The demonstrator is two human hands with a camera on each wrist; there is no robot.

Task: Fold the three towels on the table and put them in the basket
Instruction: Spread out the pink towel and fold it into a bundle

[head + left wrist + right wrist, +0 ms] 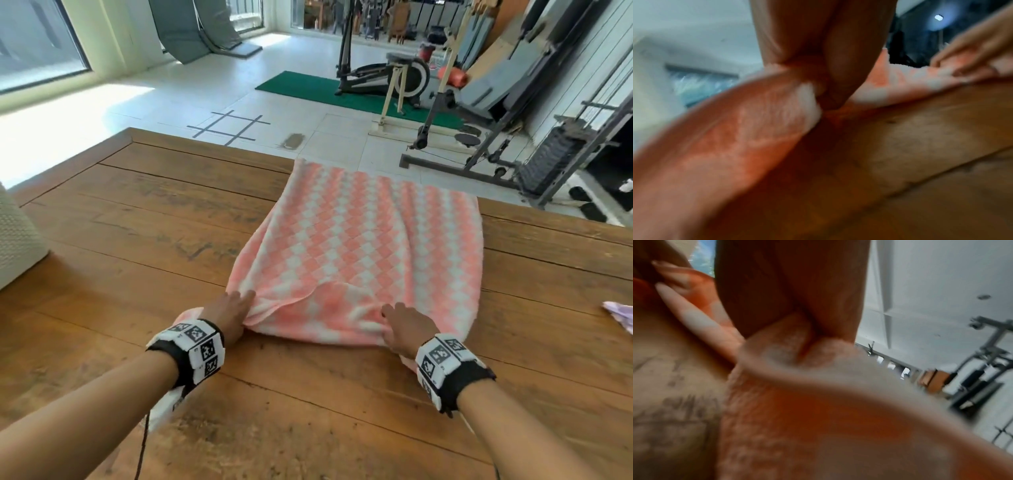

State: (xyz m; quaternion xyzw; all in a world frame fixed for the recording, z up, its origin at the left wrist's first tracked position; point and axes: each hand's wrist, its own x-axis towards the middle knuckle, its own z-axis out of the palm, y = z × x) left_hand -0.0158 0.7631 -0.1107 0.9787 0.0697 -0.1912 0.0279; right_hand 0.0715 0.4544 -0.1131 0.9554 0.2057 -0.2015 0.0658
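A pink-and-white checked towel (359, 246) lies spread on the wooden table (137, 212), its far end reaching the table's back edge. My left hand (236, 310) pinches the towel's near left corner. My right hand (400, 325) grips the near right corner. In the left wrist view the fingers (830, 69) pinch a fold of pink towel (735, 138) close to the lens. In the right wrist view the fingers (797, 288) hold bunched towel (807, 402). A white woven basket (17, 240) stands at the table's left edge.
A corner of a pale lilac cloth (621, 317) shows at the table's right edge. Gym machines (479, 120) and a green mat (308, 89) stand on the floor beyond the table. Bare wood lies left of the towel and in front of my hands.
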